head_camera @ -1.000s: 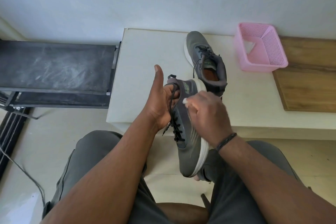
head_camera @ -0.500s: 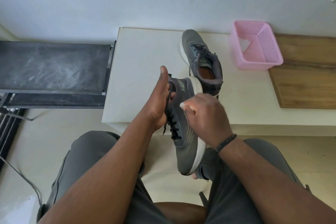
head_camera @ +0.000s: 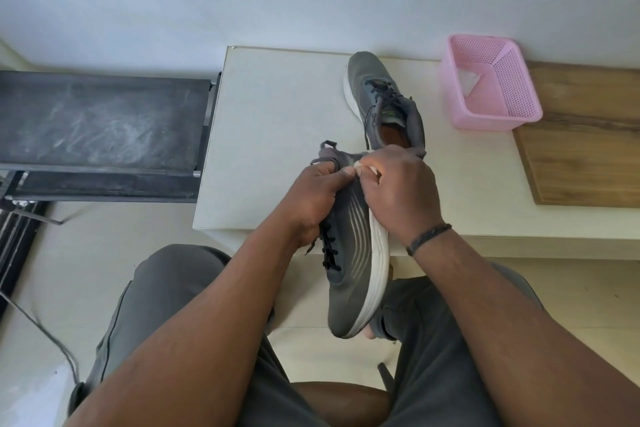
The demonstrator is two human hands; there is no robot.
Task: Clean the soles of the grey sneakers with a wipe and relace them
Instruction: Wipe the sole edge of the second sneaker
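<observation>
I hold a grey sneaker [head_camera: 349, 274] with a white sole on its side above my lap, toe toward me and black laces facing left. My left hand [head_camera: 313, 194] grips its upper at the collar, thumb over the side. My right hand [head_camera: 398, 191] curls over the sole edge near the heel and pinches a small white wipe [head_camera: 367, 168], most of it hidden by the fingers. The second grey sneaker [head_camera: 381, 104] stands upright on the white table [head_camera: 277, 121], laces loose, just beyond my hands.
A pink perforated basket [head_camera: 491, 83] with a white scrap inside sits at the table's back right, beside a wooden board [head_camera: 588, 135]. A dark treadmill deck [head_camera: 100, 118] lies to the left of the table. My knees are below the sneaker.
My left thumb, raised straight before, has folded down over the sneaker's side. My right hand with the wipe stays at the heel end of the sole.
</observation>
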